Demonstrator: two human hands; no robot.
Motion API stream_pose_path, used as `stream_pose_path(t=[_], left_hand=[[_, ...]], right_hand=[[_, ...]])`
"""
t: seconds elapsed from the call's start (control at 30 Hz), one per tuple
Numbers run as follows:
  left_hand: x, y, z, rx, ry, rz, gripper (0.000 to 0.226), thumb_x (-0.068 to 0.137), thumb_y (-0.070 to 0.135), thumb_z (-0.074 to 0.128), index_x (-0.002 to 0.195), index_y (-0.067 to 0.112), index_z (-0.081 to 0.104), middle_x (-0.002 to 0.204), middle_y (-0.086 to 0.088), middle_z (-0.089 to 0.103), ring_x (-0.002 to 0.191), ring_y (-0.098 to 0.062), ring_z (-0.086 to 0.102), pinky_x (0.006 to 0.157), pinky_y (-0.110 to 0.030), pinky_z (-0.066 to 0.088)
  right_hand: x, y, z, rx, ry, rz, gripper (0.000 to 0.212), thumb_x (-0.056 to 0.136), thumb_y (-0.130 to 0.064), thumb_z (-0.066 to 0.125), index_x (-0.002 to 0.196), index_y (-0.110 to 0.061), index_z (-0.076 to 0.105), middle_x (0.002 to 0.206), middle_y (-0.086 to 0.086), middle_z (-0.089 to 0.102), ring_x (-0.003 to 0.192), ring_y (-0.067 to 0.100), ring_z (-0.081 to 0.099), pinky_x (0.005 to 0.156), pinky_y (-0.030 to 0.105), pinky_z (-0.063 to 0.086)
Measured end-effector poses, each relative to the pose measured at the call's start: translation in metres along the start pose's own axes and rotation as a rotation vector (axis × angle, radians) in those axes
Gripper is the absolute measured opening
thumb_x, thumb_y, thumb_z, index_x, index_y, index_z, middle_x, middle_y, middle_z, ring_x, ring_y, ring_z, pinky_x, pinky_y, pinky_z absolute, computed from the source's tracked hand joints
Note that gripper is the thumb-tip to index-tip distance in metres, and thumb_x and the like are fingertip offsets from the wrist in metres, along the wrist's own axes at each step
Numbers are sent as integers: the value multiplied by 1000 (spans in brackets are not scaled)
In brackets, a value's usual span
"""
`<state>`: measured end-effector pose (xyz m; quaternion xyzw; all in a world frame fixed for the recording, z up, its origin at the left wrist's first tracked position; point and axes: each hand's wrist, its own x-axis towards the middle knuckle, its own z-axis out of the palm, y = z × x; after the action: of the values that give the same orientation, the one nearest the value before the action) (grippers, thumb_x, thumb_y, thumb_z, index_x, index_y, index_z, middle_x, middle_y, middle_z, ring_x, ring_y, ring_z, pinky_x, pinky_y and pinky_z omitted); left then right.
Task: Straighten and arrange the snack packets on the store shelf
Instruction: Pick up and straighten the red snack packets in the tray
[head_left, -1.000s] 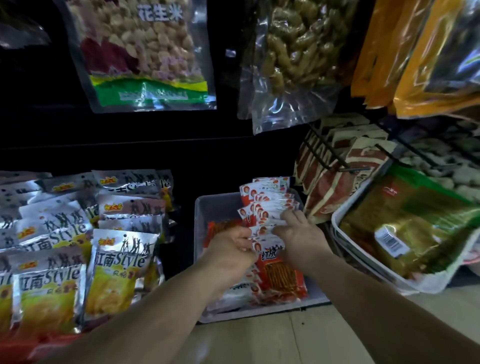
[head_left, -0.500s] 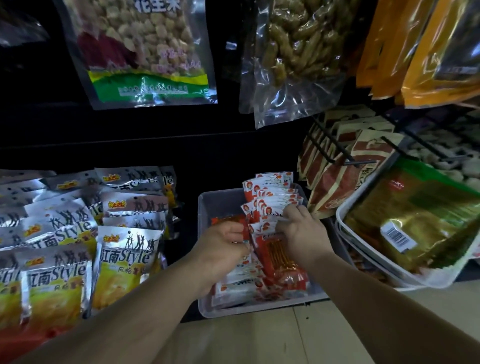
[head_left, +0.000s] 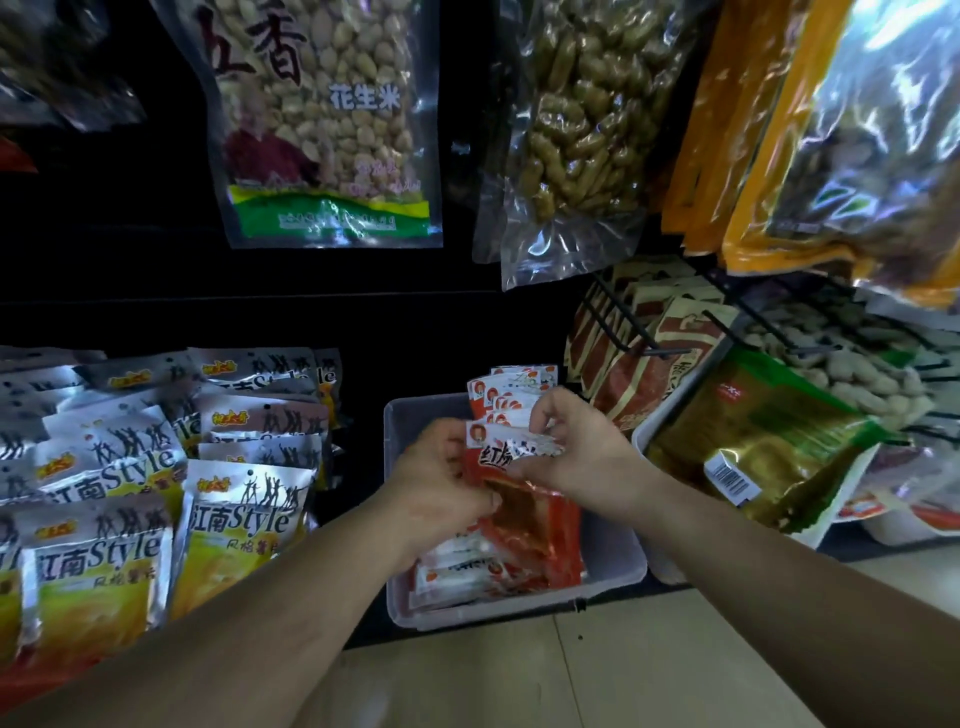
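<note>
In the clear bin (head_left: 615, 569), the left hand (head_left: 441, 480) and right hand (head_left: 584, 460) are both pinching the red packets (head_left: 524, 512) by their side edges, fingers curled, and they are best squeezing evenly, tapping the edges flush, then standing them upright.

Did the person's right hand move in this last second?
Yes. Against the clear bin, the right hand has shifted slightly toward its back wall, now pinching a red packet.

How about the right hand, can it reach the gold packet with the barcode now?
Probably yes, but not freely: the right hand pinches a red packet, while the gold packet lies uncovered atop the next tray, nothing between them.
</note>
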<state>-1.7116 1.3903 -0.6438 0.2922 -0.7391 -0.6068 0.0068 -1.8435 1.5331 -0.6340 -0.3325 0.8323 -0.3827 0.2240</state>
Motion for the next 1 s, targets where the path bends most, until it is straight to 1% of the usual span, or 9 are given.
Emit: stream_pose_path(t=[0.07,0.13,0.23,0.4,0.6,0.67,0.77,0.87,1.0], left_hand=[[-10,5,-7,-5,-40,6,62,78,2,85,126,29,58,114,5,72,104,-12,70,92,-36,59],[-22,11,-15,-78,-98,-3,46,82,2,82,118,25,64,108,3,77,97,-9,73,84,-28,60],[-43,22,-27,-142,-147,36,34,84,5,81,112,20,69,98,3,79,89,-9,76,74,-26,60],[-77,44,-41,-203,-127,129,76,74,2,89,127,44,53,100,1,77,93,-17,76,76,-37,63],[-110,72,-40,-213,-146,219,31,80,-3,83,103,17,74,100,-6,78,86,-17,77,74,-34,63],[-117,73,-38,-237,-186,194,42,82,-4,80,113,23,74,103,-4,79,93,-22,77,81,-39,64],[-120,68,-36,-307,-130,197,56,83,-4,80,126,30,67,111,3,78,100,-15,75,80,-32,62],[-118,63,-32,-391,8,250,55,85,-1,79,129,30,66,112,5,77,101,-12,74,79,-27,61],[-110,64,-32,-330,-1,313,61,84,1,80,133,34,62,114,9,75,103,-10,73,80,-26,61]], right_hand=[[-10,-24,-11,114,-40,16,42,84,-10,85,92,-23,45,94,6,73,79,12,74,64,36,57],[-21,-47,-16,151,-10,10,43,84,-5,84,90,-18,44,92,3,69,74,1,70,59,23,54],[-46,-68,-17,207,202,32,45,79,-19,87,88,-25,44,97,15,63,87,25,70,69,45,60],[-100,-87,-16,560,413,125,33,91,16,53,88,-17,49,79,3,58,58,13,58,47,30,46],[-129,-110,-20,955,335,235,22,97,-3,66,115,-16,68,98,17,78,78,29,78,62,41,60],[-128,-111,-19,944,296,249,23,96,-9,69,117,-16,71,99,16,79,86,33,78,75,51,62],[-121,-109,-26,948,256,175,28,94,-11,72,120,-22,74,109,16,77,95,34,77,85,57,61],[-120,-105,-29,900,40,71,60,88,-4,77,134,-41,65,120,10,75,109,32,74,94,56,59],[-115,-95,-21,788,-8,50,61,88,13,69,135,-26,66,122,10,75,112,30,72,97,52,59]])
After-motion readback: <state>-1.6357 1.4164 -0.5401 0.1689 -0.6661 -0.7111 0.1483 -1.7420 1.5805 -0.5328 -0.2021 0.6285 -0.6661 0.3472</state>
